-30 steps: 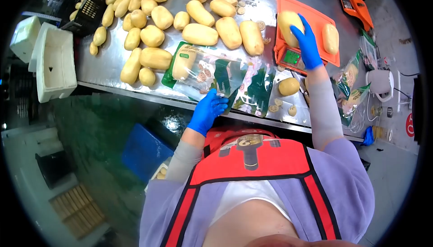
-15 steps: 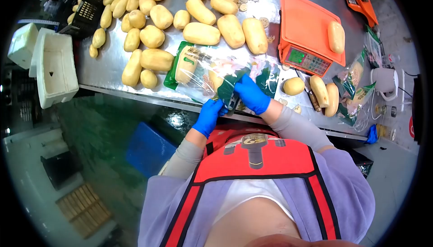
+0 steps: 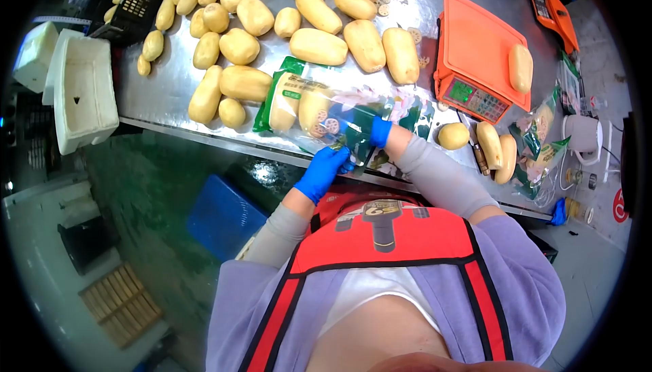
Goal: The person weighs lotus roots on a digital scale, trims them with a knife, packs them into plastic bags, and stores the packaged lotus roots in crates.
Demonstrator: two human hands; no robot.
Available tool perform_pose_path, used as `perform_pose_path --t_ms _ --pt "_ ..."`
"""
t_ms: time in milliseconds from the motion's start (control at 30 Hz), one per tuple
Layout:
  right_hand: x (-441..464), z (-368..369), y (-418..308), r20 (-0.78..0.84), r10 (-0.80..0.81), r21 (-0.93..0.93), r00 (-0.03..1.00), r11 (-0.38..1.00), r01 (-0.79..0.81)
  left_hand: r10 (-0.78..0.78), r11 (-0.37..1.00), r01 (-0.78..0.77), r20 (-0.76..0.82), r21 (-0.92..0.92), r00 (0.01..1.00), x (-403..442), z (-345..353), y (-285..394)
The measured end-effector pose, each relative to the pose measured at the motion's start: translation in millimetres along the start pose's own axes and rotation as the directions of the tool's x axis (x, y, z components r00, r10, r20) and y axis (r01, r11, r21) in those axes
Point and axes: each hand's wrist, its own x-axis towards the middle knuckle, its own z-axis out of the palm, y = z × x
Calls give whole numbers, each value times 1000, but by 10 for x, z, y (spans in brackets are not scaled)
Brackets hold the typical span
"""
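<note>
A clear plastic bag (image 3: 299,110) with green edges lies near the table's front edge, with two pale lotus root pieces (image 3: 313,108) side by side in it. My left hand (image 3: 327,169), in a blue glove, is closed on the lower edge of the bag's open end. My right hand (image 3: 361,127) reaches inside the bag up to the wrist, behind the printed film; its fingers show only dimly, and their pose is unclear. More printed bags (image 3: 418,115) lie flat beside it, under and right of my right wrist.
Many lotus roots (image 3: 318,47) cover the table (image 3: 159,103) beyond the bag. An orange scale (image 3: 479,52) bears one root (image 3: 521,68). Right of my arm lie a round piece (image 3: 454,136), two roots (image 3: 489,145) and a brown-handled tool (image 3: 481,159). Foam boxes (image 3: 85,93) stand left.
The root once held over the scale is now in the bag, beside the first one. My right hand has moved from the scale to the bag and gone deeper inside. The view has shifted slightly.
</note>
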Motion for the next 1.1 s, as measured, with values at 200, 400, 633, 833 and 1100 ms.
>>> perform_pose_path --t_ms 200,400,633,833,1100 --pt "-891 -275 -950 -614 -410 -85 674 884 460 428 784 -321 88 -531 899 -122 -367 813" --pt "-1497 -568 -706 -648 -340 -113 682 928 355 447 891 -442 30 -100 894 -701 620 1651" --pt "-2341 -295 -534 -818 -457 -265 349 839 476 -88 996 74 648 48 756 -453 1455 1447" --pt "-3523 74 -73 -997 5 -37 -74 835 550 -344 927 -44 890 373 300 -177 2518 1184" --pt "-5575 1641 536 -188 64 131 -980 991 39 -286 923 -120 862 365 419 311 2798 773"
